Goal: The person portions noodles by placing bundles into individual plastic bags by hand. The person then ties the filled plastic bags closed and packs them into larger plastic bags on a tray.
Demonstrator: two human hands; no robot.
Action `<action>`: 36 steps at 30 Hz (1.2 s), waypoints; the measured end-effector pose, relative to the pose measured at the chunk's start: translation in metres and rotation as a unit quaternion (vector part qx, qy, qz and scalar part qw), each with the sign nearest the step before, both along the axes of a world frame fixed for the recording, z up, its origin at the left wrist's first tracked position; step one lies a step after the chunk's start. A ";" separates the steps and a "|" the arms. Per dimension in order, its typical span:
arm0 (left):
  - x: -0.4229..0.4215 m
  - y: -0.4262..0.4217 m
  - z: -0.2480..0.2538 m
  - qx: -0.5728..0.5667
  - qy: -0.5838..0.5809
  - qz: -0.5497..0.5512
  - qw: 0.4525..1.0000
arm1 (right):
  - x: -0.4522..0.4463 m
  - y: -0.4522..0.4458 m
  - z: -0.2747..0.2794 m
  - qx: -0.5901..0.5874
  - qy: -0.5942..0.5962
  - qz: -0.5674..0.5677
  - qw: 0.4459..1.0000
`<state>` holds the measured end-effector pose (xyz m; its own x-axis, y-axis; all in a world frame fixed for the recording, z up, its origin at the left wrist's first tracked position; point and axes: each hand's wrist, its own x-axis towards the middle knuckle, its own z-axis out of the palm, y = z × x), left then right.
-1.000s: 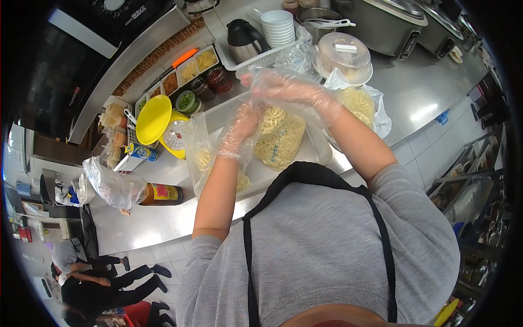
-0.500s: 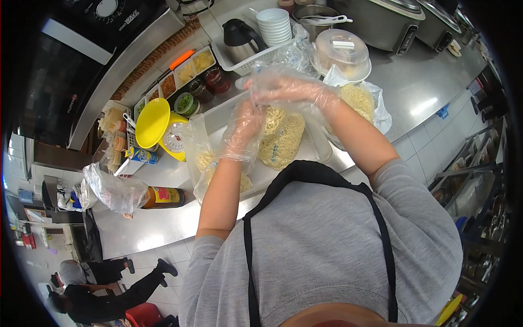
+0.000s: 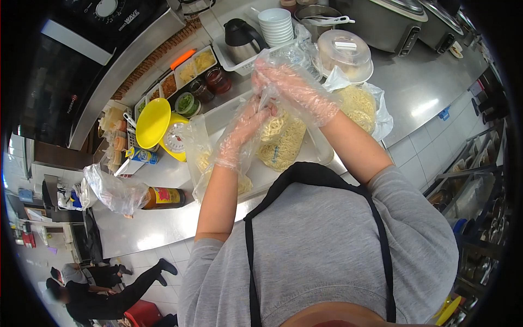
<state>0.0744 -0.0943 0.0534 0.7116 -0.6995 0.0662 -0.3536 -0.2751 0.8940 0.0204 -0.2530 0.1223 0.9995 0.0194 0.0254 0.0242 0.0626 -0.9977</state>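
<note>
Both hands wear clear plastic gloves and meet above a white tray (image 3: 321, 143). My left hand (image 3: 245, 126) is closed on the gathered neck of a clear plastic bag with a small portion of noodles (image 3: 272, 128) in its bottom. My right hand (image 3: 289, 87) pinches the upper part of the same bag, just above and to the right of the left. Below them a larger bag of noodles (image 3: 284, 148) lies in the tray. More bagged noodles (image 3: 243, 184) sit at the tray's left, partly behind my left forearm.
A yellow scale (image 3: 153, 123) and sauce bottle (image 3: 166, 197) stand left. Behind are topping containers (image 3: 196, 64), a black-topped jug (image 3: 241, 41) and stacked white bowls (image 3: 275, 27). To the right are a domed cover (image 3: 343, 54) and a noodle bag (image 3: 355, 106). Two people are at the lower left.
My right hand has turned, its fingers now pointing down toward my left hand and closing on the bag. The bag's top, earlier spread out leftward, is now bunched. The people in the background have shifted.
</note>
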 end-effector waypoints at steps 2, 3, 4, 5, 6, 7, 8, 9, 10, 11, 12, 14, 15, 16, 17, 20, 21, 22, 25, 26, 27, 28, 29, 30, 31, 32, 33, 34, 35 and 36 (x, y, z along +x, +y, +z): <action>-0.015 -0.005 0.016 0.014 -0.015 0.028 0.999 | 0.005 -0.006 -0.004 -0.025 -0.014 0.018 0.999; -0.020 -0.007 0.020 0.027 -0.029 0.058 0.998 | 0.005 -0.008 -0.006 -0.026 -0.012 0.018 0.999; -0.015 -0.006 0.008 0.027 -0.027 0.058 0.998 | 0.005 -0.009 -0.009 0.017 0.020 0.017 1.000; -0.004 -0.003 -0.012 0.036 -0.080 0.080 0.993 | 0.007 -0.009 -0.012 0.060 0.050 0.017 0.997; 0.002 -0.001 -0.023 0.046 -0.132 0.101 0.985 | 0.011 -0.012 -0.025 0.059 0.051 0.018 0.997; -0.001 -0.001 -0.017 0.046 -0.131 0.102 0.985 | 0.015 -0.015 -0.039 0.093 -0.027 0.037 0.995; -0.005 -0.003 -0.010 -0.008 -0.073 0.144 0.987 | 0.018 -0.017 -0.051 0.109 -0.068 0.045 0.991; -0.007 -0.005 -0.003 -0.061 -0.015 0.185 0.981 | 0.017 -0.016 -0.049 0.126 -0.108 0.055 0.985; -0.007 -0.007 0.001 -0.061 -0.016 0.184 0.981 | 0.011 -0.014 -0.049 0.112 -0.069 -0.009 0.991; -0.005 -0.009 0.004 -0.184 0.084 0.229 0.952 | 0.005 -0.011 -0.047 0.096 -0.031 -0.072 0.992; -0.003 -0.011 0.006 -0.303 0.182 0.268 0.896 | 0.000 -0.005 -0.052 0.096 -0.033 -0.072 0.992; -0.003 -0.014 0.009 -0.336 0.138 0.269 0.892 | -0.006 0.012 -0.067 0.108 -0.101 -0.061 0.987; -0.011 -0.015 0.017 -0.299 0.093 0.274 0.909 | -0.009 0.022 -0.065 0.109 -0.100 -0.061 0.987; -0.019 -0.017 0.025 -0.261 0.048 0.277 0.923 | -0.010 0.034 -0.060 0.147 -0.132 -0.101 0.975; -0.027 -0.022 0.032 -0.259 0.049 0.276 0.924 | -0.011 0.040 -0.056 0.184 -0.164 -0.143 0.959; -0.048 -0.035 0.038 -0.252 -0.020 0.306 0.918 | -0.010 0.039 -0.051 0.123 -0.210 -0.156 0.957; -0.051 -0.037 0.037 -0.282 -0.010 0.304 0.910 | -0.009 0.039 -0.050 0.122 -0.210 -0.154 0.958; -0.053 -0.038 0.037 -0.311 0.000 0.301 0.902 | -0.009 0.039 -0.048 0.100 -0.211 -0.175 0.956; -0.050 -0.039 0.033 -0.291 -0.088 0.283 0.910 | -0.003 0.037 -0.054 0.111 -0.202 -0.173 0.958; -0.047 -0.040 0.033 -0.291 -0.088 0.282 0.910 | 0.001 0.035 -0.056 0.144 -0.192 -0.152 0.959; -0.042 -0.043 0.034 -0.331 -0.066 0.279 0.899 | 0.004 0.032 -0.055 0.143 -0.193 -0.153 0.958; -0.040 -0.045 0.036 -0.372 -0.045 0.274 0.886 | 0.008 0.028 -0.054 0.163 -0.162 -0.103 0.968; -0.038 -0.046 0.040 -0.374 -0.045 0.272 0.886 | 0.013 0.023 -0.052 0.182 -0.131 -0.052 0.973; -0.038 -0.045 0.049 -0.376 -0.027 0.286 0.881 | 0.018 0.016 -0.050 0.181 -0.134 -0.053 0.973; -0.036 -0.042 0.056 -0.378 -0.010 0.301 0.876 | 0.021 0.008 -0.046 0.033 -0.174 -0.053 0.983; -0.030 -0.036 0.058 -0.378 -0.011 0.300 0.876 | 0.023 0.004 -0.044 -0.115 -0.210 -0.052 0.969; -0.021 -0.028 0.059 -0.368 -0.033 0.283 0.885 | 0.020 0.005 -0.035 -0.114 -0.214 -0.052 0.969; -0.019 -0.025 0.068 -0.360 -0.054 0.266 0.893 | 0.013 0.008 -0.020 -0.251 -0.261 -0.120 0.925; -0.029 -0.026 0.073 -0.389 -0.051 0.206 0.896 | 0.004 0.011 -0.007 -0.380 -0.299 -0.184 0.856; -0.033 -0.028 0.074 -0.380 -0.082 0.172 0.905 | -0.005 0.015 0.006 -0.380 -0.298 -0.182 0.857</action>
<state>0.0416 -0.1225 0.1277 0.8159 -0.1457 0.5596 -0.5088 0.2788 0.8145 0.0154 -0.2381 0.1281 0.7568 -0.0532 0.6515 0.4239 -0.7188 -0.5511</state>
